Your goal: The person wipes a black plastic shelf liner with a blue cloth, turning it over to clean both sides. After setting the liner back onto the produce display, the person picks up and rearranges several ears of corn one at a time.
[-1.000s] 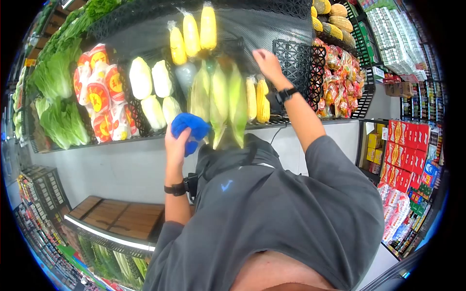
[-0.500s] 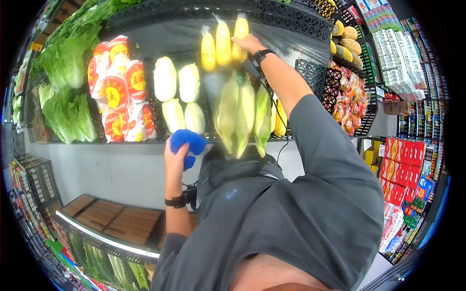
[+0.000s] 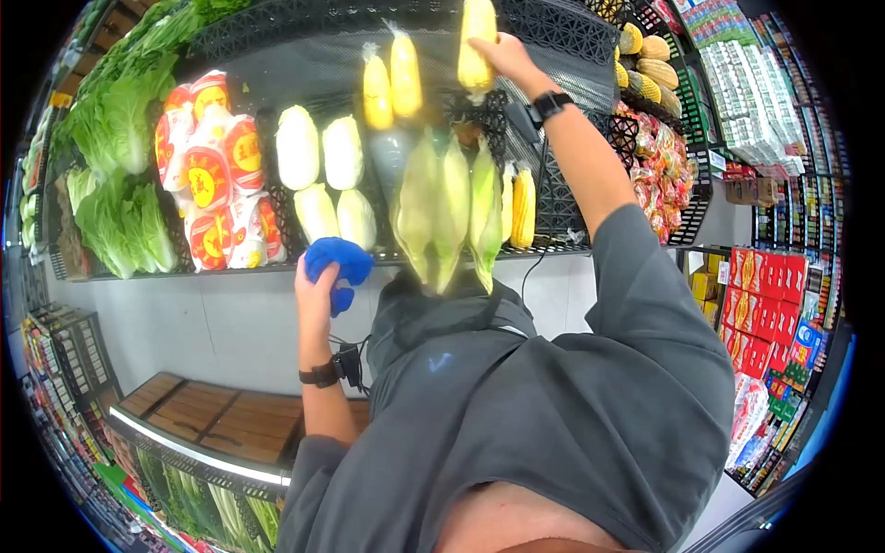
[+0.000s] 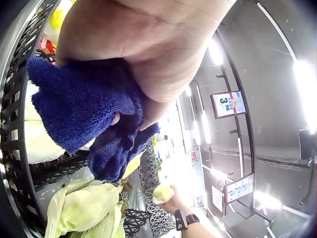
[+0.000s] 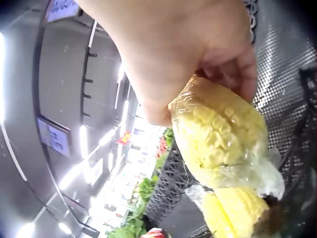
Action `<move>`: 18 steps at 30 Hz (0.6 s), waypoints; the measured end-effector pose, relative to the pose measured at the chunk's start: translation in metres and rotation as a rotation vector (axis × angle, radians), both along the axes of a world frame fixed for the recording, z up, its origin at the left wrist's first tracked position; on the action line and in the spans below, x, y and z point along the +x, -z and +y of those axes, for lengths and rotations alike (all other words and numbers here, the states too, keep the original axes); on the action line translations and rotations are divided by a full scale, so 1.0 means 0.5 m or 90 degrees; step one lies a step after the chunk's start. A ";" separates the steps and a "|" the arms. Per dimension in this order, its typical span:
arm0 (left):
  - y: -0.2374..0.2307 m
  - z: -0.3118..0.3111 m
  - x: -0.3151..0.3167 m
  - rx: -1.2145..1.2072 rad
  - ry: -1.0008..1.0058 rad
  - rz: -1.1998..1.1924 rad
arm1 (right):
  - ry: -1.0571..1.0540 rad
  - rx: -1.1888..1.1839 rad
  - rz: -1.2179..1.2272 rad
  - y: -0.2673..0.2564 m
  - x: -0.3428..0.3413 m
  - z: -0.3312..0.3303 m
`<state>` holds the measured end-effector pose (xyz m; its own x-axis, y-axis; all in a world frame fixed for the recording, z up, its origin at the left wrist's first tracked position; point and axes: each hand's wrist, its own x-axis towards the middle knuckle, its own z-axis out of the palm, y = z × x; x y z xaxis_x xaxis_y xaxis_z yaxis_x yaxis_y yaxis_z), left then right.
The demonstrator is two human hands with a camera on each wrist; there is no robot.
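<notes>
My right hand (image 3: 505,57) grips a plastic-wrapped ear of yellow corn (image 3: 477,51) and holds it over the back of the shelf. In the right wrist view the thumb and fingers curl round the wrapped corn (image 5: 220,134). Two more wrapped ears (image 3: 406,76) lie to its left on the shelf. My left hand (image 3: 315,288) holds a bunched blue cloth (image 3: 341,263) at the shelf's front edge; the terry cloth (image 4: 84,101) fills the palm in the left wrist view. Between the hands lie several husk-covered ears of corn (image 3: 449,207), with bare yellow corn (image 3: 523,210) to their right.
Napa cabbages (image 3: 298,152) and red-and-white wrapped packages (image 3: 209,175) lie to the left, with leafy lettuce (image 3: 115,212) beyond. Black plastic grid dividers (image 3: 553,28) run along the back. Red wrapped packs (image 3: 653,175) and melons (image 3: 656,72) stand to the right. A cable (image 3: 527,276) hangs over the front edge.
My right hand came from the right, took hold of the rightmost wrapped corn, and lifted it away from the other two, to the right and back. My left hand still holds the cloth.
</notes>
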<state>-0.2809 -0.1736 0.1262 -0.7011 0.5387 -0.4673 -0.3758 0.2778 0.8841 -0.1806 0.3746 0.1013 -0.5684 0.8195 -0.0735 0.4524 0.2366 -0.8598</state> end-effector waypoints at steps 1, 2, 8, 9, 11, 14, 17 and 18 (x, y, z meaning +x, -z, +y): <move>0.002 0.011 0.011 0.000 -0.012 -0.003 | 0.010 -0.021 0.018 -0.041 0.047 -0.017; 0.005 0.020 0.022 -0.002 -0.004 -0.001 | 0.022 -0.041 0.037 -0.081 0.101 -0.045; 0.011 0.063 0.090 0.002 -0.001 -0.001 | 0.127 0.007 -0.020 0.010 0.436 -0.093; 0.013 0.069 0.100 -0.003 0.001 0.000 | 0.143 0.003 -0.059 0.045 0.485 -0.108; 0.017 0.078 0.118 -0.014 0.005 0.003 | 0.183 -0.009 -0.160 0.100 0.565 -0.163; 0.017 0.096 0.148 0.004 -0.001 0.016 | 0.205 -0.049 -0.229 0.176 0.633 -0.256; 0.019 0.112 0.171 -0.019 0.002 0.037 | 0.158 -0.012 -0.328 0.208 0.643 -0.320; 0.013 0.119 0.179 -0.022 0.006 0.032 | 0.135 0.010 -0.345 0.214 0.639 -0.334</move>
<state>-0.1917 -0.1142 0.1196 -0.7189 0.5298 -0.4500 -0.3279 0.3123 0.8916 0.1391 0.2078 -0.0058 -0.2762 0.9147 -0.2950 0.8657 0.1034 -0.4897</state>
